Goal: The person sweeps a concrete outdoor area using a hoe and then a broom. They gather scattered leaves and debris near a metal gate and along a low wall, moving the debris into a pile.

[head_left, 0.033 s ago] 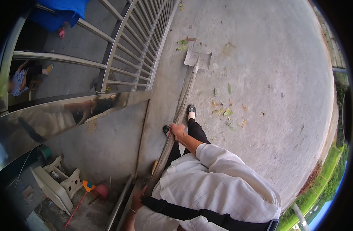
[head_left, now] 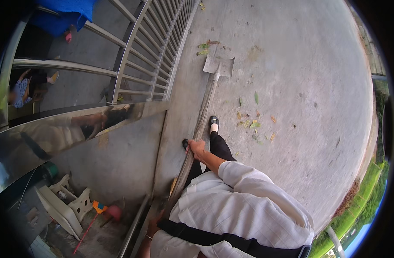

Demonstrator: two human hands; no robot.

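A square-bladed shovel (head_left: 204, 105) with a long, worn wooden handle slants away from my body. Its grey metal blade lies at or just over the concrete, close to a few leaves (head_left: 202, 49). My right hand (head_left: 196, 146) is wrapped round the middle of the handle, above my shoes. Lower left, against my waist, my left hand (head_left: 154, 224) is around the rear part of the handle; the shirt and the shaft partly hide its fingers.
A metal railing (head_left: 139, 47) runs along the left, with a seated person (head_left: 23, 92) beyond it. Below it lie a tipped pale plastic stool (head_left: 61, 206) and a red dustpan-like thing (head_left: 114, 212). More fallen leaves (head_left: 253, 124) dot the concrete (head_left: 300, 86) to the right.
The shovel's blade has shifted very slightly to the left, and my right hand a touch with it. Both hands keep their places on the handle.
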